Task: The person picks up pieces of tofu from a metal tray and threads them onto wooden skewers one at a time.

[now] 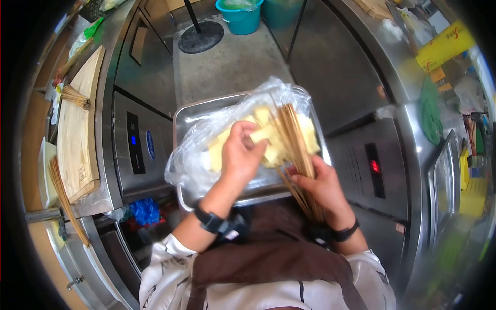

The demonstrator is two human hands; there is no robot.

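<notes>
Brown apron (268, 253), metal tray (192, 109), grey floor (235, 67).

The 2 forearms converge toward the tray (206, 102). The left hand (242, 151) is over the tray's middle, back of the hand up, thumb and index finger pinched around a small piece. The right hand (323, 187) is at the tray's near right corner, fingers curled in a grip, thumb pointing inward. The 2 hands are apart.

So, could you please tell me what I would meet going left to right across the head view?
Wooden board, blue-lit panel, left hand, held sticks, red-lit panel, upright metal tray.
</notes>
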